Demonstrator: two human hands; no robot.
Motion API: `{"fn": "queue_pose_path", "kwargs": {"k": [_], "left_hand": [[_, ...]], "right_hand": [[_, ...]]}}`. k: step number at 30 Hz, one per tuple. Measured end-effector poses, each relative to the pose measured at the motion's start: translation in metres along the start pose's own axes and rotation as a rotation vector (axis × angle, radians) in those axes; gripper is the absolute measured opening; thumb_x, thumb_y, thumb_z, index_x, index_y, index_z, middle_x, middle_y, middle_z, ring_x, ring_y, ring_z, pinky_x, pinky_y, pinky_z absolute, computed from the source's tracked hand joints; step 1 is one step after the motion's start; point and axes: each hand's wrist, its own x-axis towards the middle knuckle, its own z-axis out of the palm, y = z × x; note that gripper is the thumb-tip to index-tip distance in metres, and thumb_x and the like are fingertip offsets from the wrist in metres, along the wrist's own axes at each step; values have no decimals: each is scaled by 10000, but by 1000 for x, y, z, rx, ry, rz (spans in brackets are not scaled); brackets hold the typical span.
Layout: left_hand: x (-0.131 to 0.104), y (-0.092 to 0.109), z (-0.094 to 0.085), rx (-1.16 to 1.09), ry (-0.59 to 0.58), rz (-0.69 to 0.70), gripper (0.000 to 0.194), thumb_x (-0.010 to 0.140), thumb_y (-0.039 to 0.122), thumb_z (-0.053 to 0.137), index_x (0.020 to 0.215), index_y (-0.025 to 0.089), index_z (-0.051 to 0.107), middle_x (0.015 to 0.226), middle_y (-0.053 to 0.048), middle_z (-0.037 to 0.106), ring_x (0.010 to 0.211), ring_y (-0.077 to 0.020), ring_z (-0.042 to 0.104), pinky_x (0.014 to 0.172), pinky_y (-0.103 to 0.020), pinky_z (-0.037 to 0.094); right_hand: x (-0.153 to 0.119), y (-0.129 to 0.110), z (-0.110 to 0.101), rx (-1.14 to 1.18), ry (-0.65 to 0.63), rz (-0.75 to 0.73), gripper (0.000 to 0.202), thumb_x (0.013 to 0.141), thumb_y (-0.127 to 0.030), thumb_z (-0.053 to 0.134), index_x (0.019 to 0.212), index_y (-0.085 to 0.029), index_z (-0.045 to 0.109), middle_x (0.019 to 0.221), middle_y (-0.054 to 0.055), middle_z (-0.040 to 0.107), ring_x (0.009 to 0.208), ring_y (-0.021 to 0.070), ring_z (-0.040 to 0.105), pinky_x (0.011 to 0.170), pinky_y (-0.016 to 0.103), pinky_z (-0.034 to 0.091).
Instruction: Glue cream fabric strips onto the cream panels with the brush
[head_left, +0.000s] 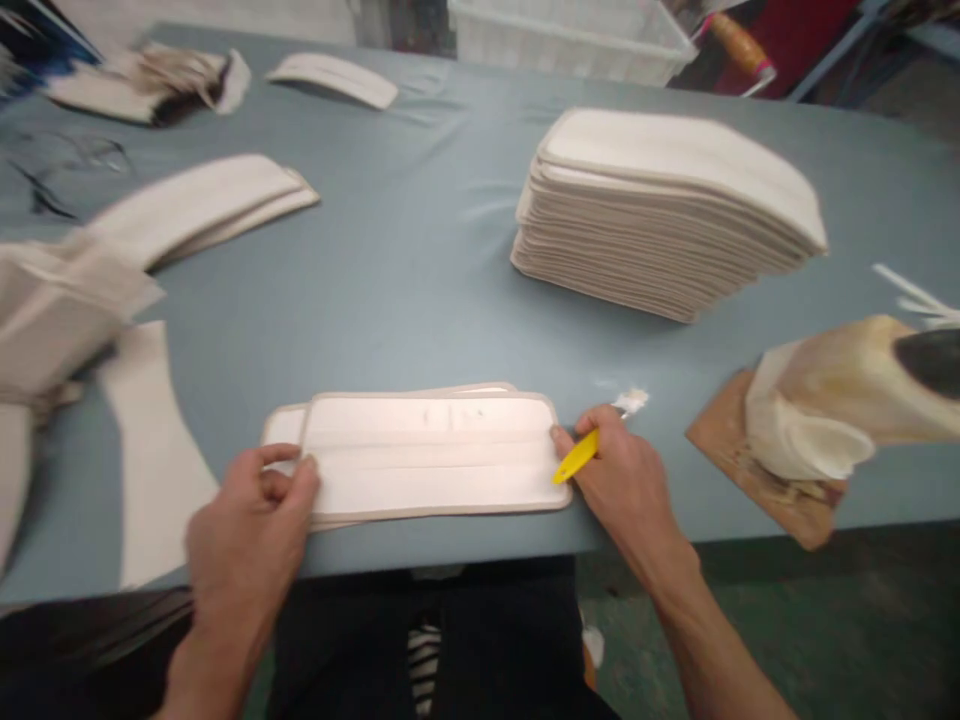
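In front of me a white fabric panel (435, 480) with beige bound edges lies flat, slightly askew on top of another similar panel (283, 428). My left hand (251, 515) grips the left edge of the top panel, thumb on its face, fingers curled by the lower panel. At the right edge, my right hand (626, 475) touches the panel with its fingertips. It is also closed around a small yellow-handled brush (576, 458), whose tip is covered with white stuff and points away to the right. Faint dark marks show near the panel's upper middle.
A tall stack of similar panels (675, 160) stands at the back right. On the right, a smeared plastic container (810, 400) sits on a brown board (727, 425). Loose white pieces (154, 460) and beige cloth (67, 310) lie left. A white crate (570, 40) is behind.
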Motion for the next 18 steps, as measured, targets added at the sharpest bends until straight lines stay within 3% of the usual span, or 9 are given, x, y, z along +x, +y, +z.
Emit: {"fn": "queue_pose_path", "kwargs": {"k": [13,15,18], "left_hand": [[1,4,1,102,69,133,306,972,443,487,1151,269,665,656,15,652,642,-231,594,622,-326,290],[3,3,0,139,86,185,321,980,432,494,1190,279,681,713,5,679,662,-232,602,614,-329,278],[8,0,-1,160,94,347,356,996,365,454,1237,284,704,982,-37,743,904,-238,677,696,-320,380]], "right_hand": [[2,-1,3,-130,-16,-36,199,1024,-423,634,1063,-228,632,710,8,625,662,233,633,597,294,253],[2,-1,3,-139,-33,-24,199,1035,-427,635,1081,-233,627,718,12,633,682,243,644,604,297,254],[1,-3,1,-141,-56,-9,199,1050,-430,633,1100,-238,622,737,20,648,714,255,657,612,300,255]]}}
